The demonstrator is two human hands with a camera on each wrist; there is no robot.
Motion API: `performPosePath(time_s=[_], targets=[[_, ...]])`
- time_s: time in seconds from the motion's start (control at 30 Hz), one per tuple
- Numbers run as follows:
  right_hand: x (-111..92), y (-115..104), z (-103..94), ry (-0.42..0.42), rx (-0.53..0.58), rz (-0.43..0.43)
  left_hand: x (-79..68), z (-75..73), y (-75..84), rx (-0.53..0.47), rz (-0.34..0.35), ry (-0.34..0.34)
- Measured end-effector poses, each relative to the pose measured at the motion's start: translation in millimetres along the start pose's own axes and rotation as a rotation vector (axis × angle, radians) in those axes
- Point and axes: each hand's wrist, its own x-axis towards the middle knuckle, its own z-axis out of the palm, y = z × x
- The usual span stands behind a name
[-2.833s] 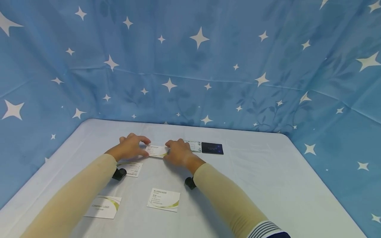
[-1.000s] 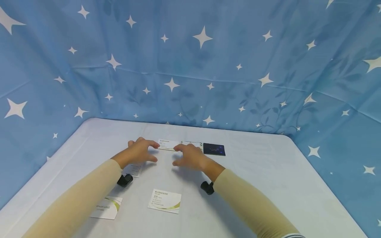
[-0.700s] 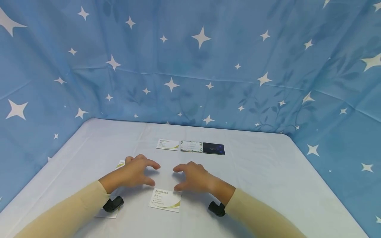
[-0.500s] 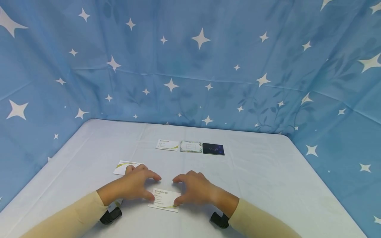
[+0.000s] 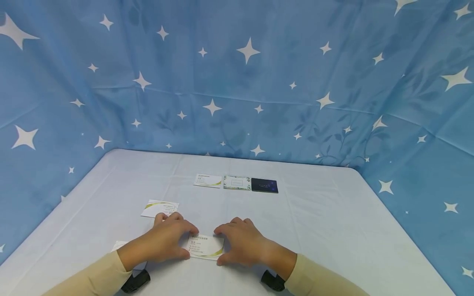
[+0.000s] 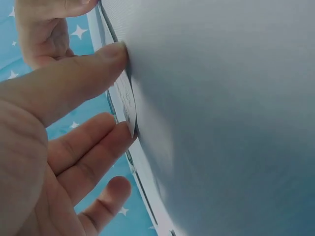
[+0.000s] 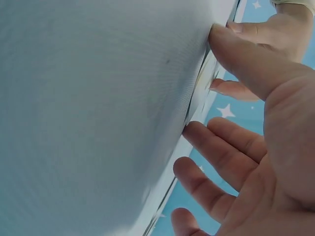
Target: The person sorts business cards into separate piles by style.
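Observation:
A white business card point(image 5: 205, 248) with dark print and a gold-green curve lies across the front middle of the table, between my two hands. My left hand point(image 5: 164, 238) grips its left end, thumb at the near corner and index finger at the far one. At the right end, my right hand point(image 5: 246, 244) holds it the same way. In the left wrist view the card point(image 6: 127, 101) spans from thumb to fingertips, seen almost edge-on. The right wrist view shows the card point(image 7: 202, 86) between the right thumb and index finger, the other fingers spread below.
A row at the back holds a white-and-gold card point(image 5: 207, 181), a leaf-bordered card point(image 5: 237, 183) and a dark blue card point(image 5: 264, 185). Another gold-striped card point(image 5: 160, 208) lies beyond my left hand. One more card point(image 5: 119, 245) is mostly hidden under my left forearm. A starry blue curtain point(image 5: 237, 82) hangs behind.
A white-and-gold card was set down at the left of the back row and released. Both hands then came back toward me and closed on the ends of the front card.

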Motion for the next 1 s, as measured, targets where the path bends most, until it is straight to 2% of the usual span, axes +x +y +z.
performPosePath(time_s=[0.13, 0.27, 0.37, 0.5, 0.67, 0.8, 1.0], targets=[[4.6, -0.6, -0.6, 0.011, 0.005, 0.012, 0.6, -0.6, -4.2, 0.002, 0.011, 0.037], [18.8, 1.9, -7.5, 0.030, 0.031, 0.057, 10.8, -8.0, -10.6, 0.012, -0.041, 0.062], [37.6, 9.0, -18.9, 0.065, 0.066, 0.093, 29.7, -19.8, -20.7, 0.022, -0.098, 0.060], [70.8, 25.4, -34.8, 0.121, 0.083, 0.129, 66.2, -36.3, -42.6, 0.030, -0.153, 0.040], [113.6, 46.0, -44.1, 0.122, 0.067, 0.185, 109.2, -47.1, -69.9, 0.045, -0.217, 0.001], [133.4, 56.6, -45.3, 0.116, 0.063, 0.231, 130.5, -46.2, -81.3, 0.041, -0.255, -0.023], [147.6, 62.2, -41.7, 0.095, 0.064, 0.294, 144.7, -39.5, -89.0, 0.041, -0.299, -0.058]])
